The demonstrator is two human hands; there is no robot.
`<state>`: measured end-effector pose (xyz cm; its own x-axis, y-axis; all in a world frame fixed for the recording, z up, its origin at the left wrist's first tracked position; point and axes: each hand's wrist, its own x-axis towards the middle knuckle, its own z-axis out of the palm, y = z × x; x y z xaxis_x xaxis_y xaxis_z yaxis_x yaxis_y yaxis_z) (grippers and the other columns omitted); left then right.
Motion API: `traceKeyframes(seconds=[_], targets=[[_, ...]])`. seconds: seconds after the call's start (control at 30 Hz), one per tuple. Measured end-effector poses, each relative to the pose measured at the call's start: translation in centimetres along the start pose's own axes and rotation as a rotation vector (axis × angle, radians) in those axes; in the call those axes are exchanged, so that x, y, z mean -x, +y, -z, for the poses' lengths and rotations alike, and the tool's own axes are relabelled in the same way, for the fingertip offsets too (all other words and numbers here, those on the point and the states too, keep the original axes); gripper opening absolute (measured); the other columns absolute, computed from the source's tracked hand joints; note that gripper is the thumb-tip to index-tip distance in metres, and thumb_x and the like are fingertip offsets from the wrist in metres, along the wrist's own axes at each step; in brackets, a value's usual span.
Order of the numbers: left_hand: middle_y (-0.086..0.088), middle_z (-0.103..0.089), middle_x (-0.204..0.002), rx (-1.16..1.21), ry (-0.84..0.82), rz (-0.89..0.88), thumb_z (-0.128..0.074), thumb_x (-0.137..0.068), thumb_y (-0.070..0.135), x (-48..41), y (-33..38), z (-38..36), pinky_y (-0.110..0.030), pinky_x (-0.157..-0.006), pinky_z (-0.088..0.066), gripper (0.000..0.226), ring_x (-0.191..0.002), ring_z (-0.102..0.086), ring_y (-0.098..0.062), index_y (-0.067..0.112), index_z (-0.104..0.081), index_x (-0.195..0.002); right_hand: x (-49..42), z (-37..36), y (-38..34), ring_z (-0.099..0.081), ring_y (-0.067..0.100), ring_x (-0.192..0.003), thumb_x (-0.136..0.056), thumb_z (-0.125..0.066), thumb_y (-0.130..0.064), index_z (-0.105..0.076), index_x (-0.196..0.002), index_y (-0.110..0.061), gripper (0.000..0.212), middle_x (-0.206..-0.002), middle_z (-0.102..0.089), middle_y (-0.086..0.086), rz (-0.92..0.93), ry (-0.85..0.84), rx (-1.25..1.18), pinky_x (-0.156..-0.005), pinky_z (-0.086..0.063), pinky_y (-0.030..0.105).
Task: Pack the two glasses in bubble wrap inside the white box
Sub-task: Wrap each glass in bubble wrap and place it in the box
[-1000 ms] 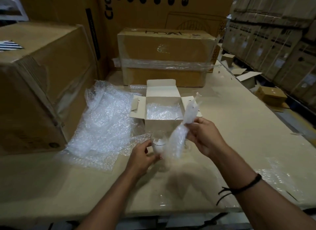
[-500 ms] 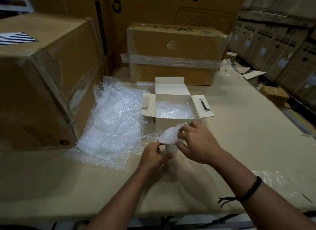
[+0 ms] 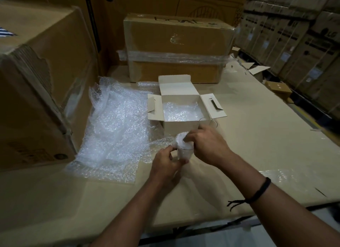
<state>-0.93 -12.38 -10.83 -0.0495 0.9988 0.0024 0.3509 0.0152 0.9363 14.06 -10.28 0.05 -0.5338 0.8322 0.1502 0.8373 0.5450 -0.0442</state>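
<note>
The glass [image 3: 184, 151] stands near you on the table [image 3: 276, 136], your left hand [image 3: 163, 166] clamped on its side while your right hand [image 3: 207, 145] pinches bubble wrap [image 3: 181, 138] into its mouth. The second glass [image 3: 208, 122] waits bare, right of the lined white box [image 3: 181, 126]; neither is packed yet.
</note>
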Motion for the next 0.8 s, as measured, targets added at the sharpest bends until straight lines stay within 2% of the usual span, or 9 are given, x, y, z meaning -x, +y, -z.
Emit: traceKeyframes(seconds=[0.1,0.2,0.3,0.4,0.47,0.5,0.7,0.77,0.8], targets=[[0.002,-0.056,-0.072,-0.068,-0.013,-0.073,-0.08,-0.063,0.041,-0.1,-0.2,0.2,-0.019,-0.051,-0.033,0.037,-0.055,-0.046,-0.007,0.038,-0.066,-0.097,0.6,0.6,0.5,-0.053,0.028,-0.102,-0.075,-0.048,-0.002,-0.068,-0.121,-0.027,0.056,-0.114,-0.071,-0.002,0.008,-0.171,0.041,-0.078,-0.042,0.032],[0.003,-0.059,-0.075,-0.059,-0.006,-0.09,-0.074,-0.06,0.052,-0.2,-0.4,0.2,-0.024,-0.055,-0.035,0.034,-0.062,-0.051,-0.01,0.041,-0.063,-0.091,0.2,1.1,-0.6,-0.049,0.024,-0.109,-0.083,-0.044,-0.003,-0.059,-0.131,-0.03,0.057,-0.119,-0.068,0.0,0.022,-0.321,0.122,-0.077,-0.037,0.029],[0.004,-0.061,-0.078,-0.054,-0.002,-0.082,-0.077,-0.061,0.049,-0.3,-0.6,0.1,-0.025,-0.058,-0.039,0.03,-0.065,-0.053,-0.011,0.042,-0.061,-0.086,-0.6,1.4,-1.2,-0.047,0.024,-0.108,-0.086,-0.044,-0.005,-0.054,-0.136,-0.027,0.055,-0.121,-0.066,0.004,0.023,-0.408,0.146,-0.077,-0.038,0.029],[0.005,-0.066,-0.084,-0.029,-0.018,-0.059,-0.077,-0.057,0.05,-0.4,-0.6,0.1,-0.032,-0.064,-0.051,0.036,-0.071,-0.06,-0.011,0.046,-0.063,-0.091,-0.5,2.1,-0.6,-0.049,0.025,-0.113,-0.082,-0.049,-0.002,-0.058,-0.133,-0.03,0.059,-0.125,-0.063,0.004,-0.052,-0.336,0.027,-0.088,-0.046,0.033],[0.004,-0.068,-0.094,-0.015,-0.031,-0.047,-0.074,-0.056,0.054,-0.5,-0.7,0.0,-0.04,-0.071,-0.056,0.05,-0.08,-0.065,-0.013,0.044,-0.064,-0.104,0.0,2.3,-0.2,-0.05,0.023,-0.109,-0.078,-0.05,0.001,-0.061,-0.129,-0.032,0.061,-0.128,-0.063,-0.004,-0.039,-0.208,0.035,-0.087,-0.044,0.034],[0.003,-0.068,-0.095,-0.025,-0.028,-0.052,-0.073,-0.056,0.054,-0.5,-0.7,0.0,-0.042,-0.072,-0.056,0.054,-0.081,-0.066,-0.015,0.045,-0.062,-0.108,0.1,2.3,-0.1,-0.049,0.022,-0.109,-0.078,-0.049,0.002,-0.06,-0.129,-0.032,0.063,-0.13,-0.062,-0.009,-0.006,-0.206,0.077,-0.087,-0.041,0.033],[0.002,-0.067,-0.082,-0.019,0.001,-0.056,-0.076,-0.061,0.052,-0.1,-0.6,0.1,-0.05,-0.067,-0.054,0.032,-0.076,-0.064,-0.021,0.046,-0.063,-0.09,0.0,1.3,-0.3,-0.043,0.024,-0.117,-0.085,-0.048,-0.014,-0.044,-0.142,-0.032,0.06,-0.141,-0.052,-0.006,0.072,-0.441,0.203,-0.093,-0.032,0.034],[0.002,-0.068,-0.082,-0.026,0.0,-0.067,-0.075,-0.062,0.051,0.0,-0.4,0.2,-0.05,-0.068,-0.053,0.034,-0.077,-0.064,-0.021,0.042,-0.064,-0.092,0.0,1.2,0.4,-0.044,0.024,-0.122,-0.085,-0.052,-0.02,-0.045,-0.142,-0.033,0.058,-0.142,-0.052,-0.006,0.072,-0.437,0.117,-0.098,-0.033,0.036],[0.003,-0.069,-0.084,-0.026,0.001,-0.075,-0.076,-0.062,0.05,0.0,-0.3,0.2,-0.049,-0.069,-0.053,0.035,-0.078,-0.064,-0.02,0.04,-0.065,-0.094,0.2,1.3,0.8,-0.046,0.022,-0.123,-0.086,-0.055,-0.024,-0.048,-0.139,-0.034,0.055,-0.141,-0.054,-0.007,0.062,-0.371,0.03,-0.099,-0.036,0.036]])
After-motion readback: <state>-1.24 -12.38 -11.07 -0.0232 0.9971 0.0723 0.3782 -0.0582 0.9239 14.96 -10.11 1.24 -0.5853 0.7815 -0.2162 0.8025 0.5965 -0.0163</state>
